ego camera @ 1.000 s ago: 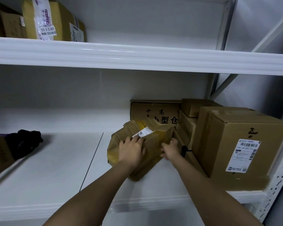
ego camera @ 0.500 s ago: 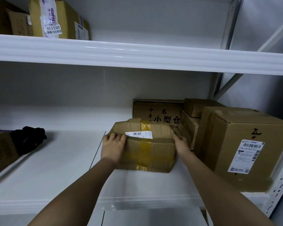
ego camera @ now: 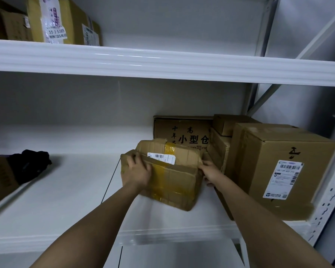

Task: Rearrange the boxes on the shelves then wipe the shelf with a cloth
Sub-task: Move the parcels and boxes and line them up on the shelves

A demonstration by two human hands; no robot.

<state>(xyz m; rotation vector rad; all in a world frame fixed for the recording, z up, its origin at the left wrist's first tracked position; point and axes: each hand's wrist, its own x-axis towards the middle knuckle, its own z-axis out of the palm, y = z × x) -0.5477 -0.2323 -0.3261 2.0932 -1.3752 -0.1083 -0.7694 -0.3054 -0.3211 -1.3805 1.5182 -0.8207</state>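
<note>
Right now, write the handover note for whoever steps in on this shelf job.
Left hand grips the top left edge of the crumpled taped box; right hand holds its right side.
The box sits tilted on the middle shelf, beside the stacked boxes at the right end.
A dark cloth lies at the shelf's left, next to another box.
Done: boxes grouped on the right.
Left: settle this box, then wipe the shelf; wiping not begun.

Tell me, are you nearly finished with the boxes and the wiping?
Not yet. Several brown cardboard boxes already stand at the shelf's right end. Both hands, left hand and right hand, hold the crumpled taped cardboard box. The white shelf isn't being wiped; a black cloth-like bundle lies untouched.
</note>
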